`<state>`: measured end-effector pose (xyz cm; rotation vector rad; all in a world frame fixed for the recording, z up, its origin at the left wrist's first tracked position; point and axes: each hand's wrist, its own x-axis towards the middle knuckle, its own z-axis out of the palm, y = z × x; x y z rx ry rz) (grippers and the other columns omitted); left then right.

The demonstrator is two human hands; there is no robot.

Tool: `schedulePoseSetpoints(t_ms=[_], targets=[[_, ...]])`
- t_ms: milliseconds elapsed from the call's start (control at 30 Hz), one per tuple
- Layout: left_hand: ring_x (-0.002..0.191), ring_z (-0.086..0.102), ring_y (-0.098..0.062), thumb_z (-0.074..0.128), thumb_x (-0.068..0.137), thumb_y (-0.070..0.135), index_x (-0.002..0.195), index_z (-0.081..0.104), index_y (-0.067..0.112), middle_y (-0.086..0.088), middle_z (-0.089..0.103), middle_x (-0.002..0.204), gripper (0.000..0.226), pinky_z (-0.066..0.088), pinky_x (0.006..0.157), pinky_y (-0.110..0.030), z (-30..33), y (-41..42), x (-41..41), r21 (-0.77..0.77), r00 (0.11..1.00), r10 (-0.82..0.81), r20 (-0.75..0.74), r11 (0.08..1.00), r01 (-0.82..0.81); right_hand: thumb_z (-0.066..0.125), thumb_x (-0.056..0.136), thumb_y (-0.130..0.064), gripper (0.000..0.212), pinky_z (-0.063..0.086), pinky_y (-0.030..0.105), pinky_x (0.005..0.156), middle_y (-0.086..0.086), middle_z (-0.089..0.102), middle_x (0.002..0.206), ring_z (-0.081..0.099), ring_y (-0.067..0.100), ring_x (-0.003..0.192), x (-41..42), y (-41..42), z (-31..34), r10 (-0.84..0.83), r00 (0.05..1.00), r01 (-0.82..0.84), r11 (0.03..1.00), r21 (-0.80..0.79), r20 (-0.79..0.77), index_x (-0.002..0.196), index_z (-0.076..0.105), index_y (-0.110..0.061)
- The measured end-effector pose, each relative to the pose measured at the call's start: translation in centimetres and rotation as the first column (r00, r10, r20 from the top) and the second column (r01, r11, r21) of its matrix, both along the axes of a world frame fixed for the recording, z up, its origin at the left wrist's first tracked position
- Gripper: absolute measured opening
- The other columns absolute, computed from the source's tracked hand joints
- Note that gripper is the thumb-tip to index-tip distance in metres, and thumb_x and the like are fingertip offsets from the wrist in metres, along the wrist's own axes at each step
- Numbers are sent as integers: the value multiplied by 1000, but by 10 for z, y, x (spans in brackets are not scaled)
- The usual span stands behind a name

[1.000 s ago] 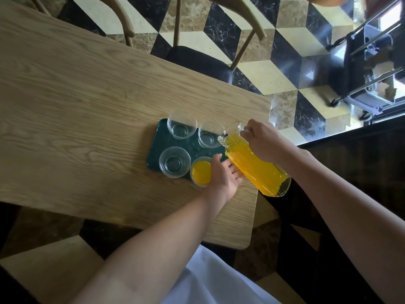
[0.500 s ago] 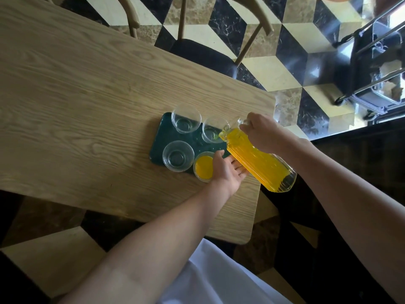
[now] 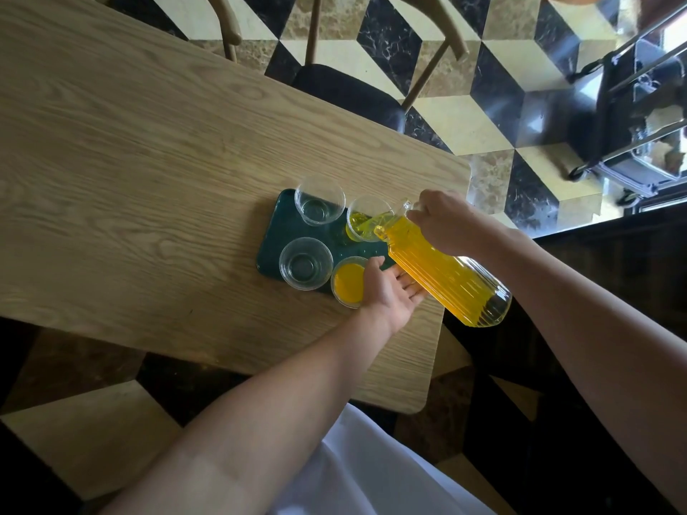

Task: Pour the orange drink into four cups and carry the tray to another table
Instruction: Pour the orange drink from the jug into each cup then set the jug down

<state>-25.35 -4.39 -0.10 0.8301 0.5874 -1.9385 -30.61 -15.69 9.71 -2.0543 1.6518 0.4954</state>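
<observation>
Head view, tray (image 3: 273, 250) near table edge (image 3: 442, 321), likely clear.

Wooden table (image 3: 148, 180), dark-seated chair (image 3: 349, 94), cube-patterned floor (image 3: 464, 120), metal cart (image 3: 632, 117).

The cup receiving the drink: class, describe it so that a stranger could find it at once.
On the wooden table lies a dark green tray with four clear cups. It is the far cup nearest the tilted bottle, the only one with drink streaming in.

Light wood-grain table (image 3: 148, 172), dark green tray (image 3: 275, 241) lying near its right end
</observation>
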Motion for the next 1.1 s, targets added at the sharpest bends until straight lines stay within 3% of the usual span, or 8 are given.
schedulePoseSetpoints(t_ms=[333, 467, 933, 1100], targets=[[136, 46, -40, 28, 101, 45, 143, 48, 5, -24, 51, 144, 61, 35, 112, -53, 0, 2, -1, 6, 1000, -4, -16, 1000, 4, 44, 104, -32, 26, 38, 33, 65, 15, 52, 96, 52, 30, 79, 3, 1, 5, 16, 1000, -16, 999, 30, -19, 94, 49, -8], [135, 47, -40, 28, 101, 44, 142, 48, 5, -24, 52, 144, 61, 32, 117, -54, 1, 2, -1, 4, 1000, -5, -21, 1000, 5, 44, 104, -32, 26, 39, 32, 63, 15, 51, 97, 52, 30, 80, 5, 1, 6, 22, 999, -21, 999, 27, -28, 95, 49, -8], [139, 42, -40, 28, 100, 43, 144, 46, 4, -25, 47, 148, 61, 30, 115, -52, 12, -2, 3, -6, 1000, -2, -31, 1000, 2, 45, 103, -35, 29, 40, 34, 64, 12, 51, 93, 52, 29, 79, 7, -6, 9, 15, 999, -14, 1000, 24, -33, 91, 48, -9], [141, 39, -40, 28, 101, 42, 135, 48, 4, -24, 49, 141, 55, 28, 115, -52, 18, -4, 5, -20, 1000, -17, -25, 1000, 16, 45, 103, -34, 29, 42, 35, 65, 12, 50, 90, 52, 30, 78, 10, -6, 14, 9, 999, -8, 1000, 17, -34, 91, 49, -9]])
